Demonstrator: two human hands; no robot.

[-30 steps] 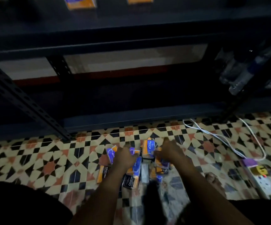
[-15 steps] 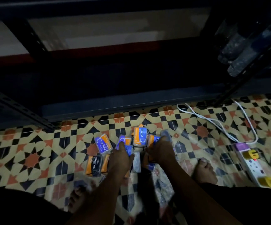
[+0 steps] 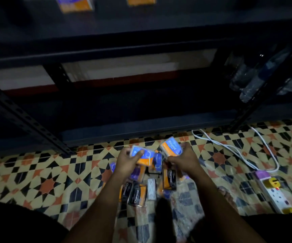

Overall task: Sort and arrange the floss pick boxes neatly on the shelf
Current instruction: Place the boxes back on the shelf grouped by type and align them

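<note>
Floor tiles (image 3: 42, 179): cream ground, black and terracotta-orange star-and-diamond geometry. Shelf frame (image 3: 106, 57): dark, near black.

Left-held box (image 3: 144, 156): blue upper, orange lower. Right-held box (image 3: 170, 147): blue and orange, white lettering "Round".

Near boxes on floor: Charcoal box (image 3: 137, 196) black with orange panel, white lettering; second Charcoal box (image 3: 170, 179) the same scheme.

Far shelf box (image 3: 75, 4): blue over orange, blurred.

Cable (image 3: 236, 149), right: white. Power strip (image 3: 275, 192), near right: white body, purple and yellow plugs, small red light.
</note>
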